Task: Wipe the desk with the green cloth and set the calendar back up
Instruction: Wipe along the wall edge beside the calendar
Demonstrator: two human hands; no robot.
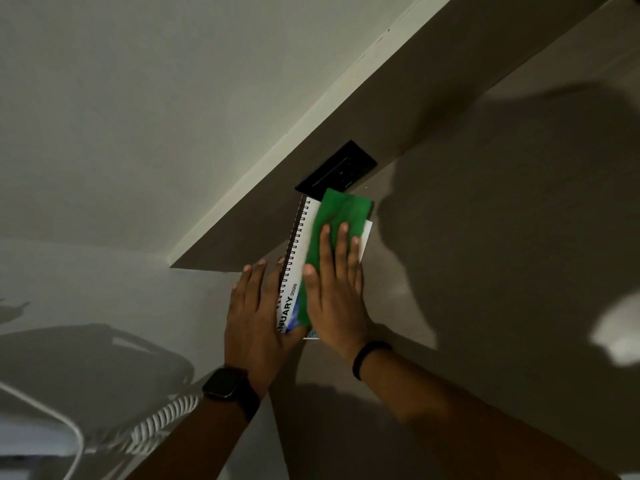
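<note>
— While dim light falls across the grey bench [485, 237], what are the two hands doing at its back edge?

— Both lie flat with fingers stretched out. The right hand [334, 289] presses palm-down on the green cloth [337, 216], gripping nothing, its fingers spread over the fabric. The left hand [256, 306], likewise opened flat, rests against the spiral-bound side of the calendar [294, 271], steadying it rather than closing around it.

— And where is the calendar itself?

— Lying down on the bench, not standing, close to the raised ledge [242, 237] that runs along the wall [138, 116]. Its wire binding faces the left hand, and the printed letters "NUARY 2026" show beside the cloth. The cloth covers most of the page, reaching up to a black socket plate [337, 168] set in the ledge.

— Anything else in the frame?

— A dark watch [227, 384] on the left wrist, a thin black band [370, 356] on the right, and a white coiled cord [162, 420] at lower left. Hard shadows of the arms spread over the bench to the right.
</note>
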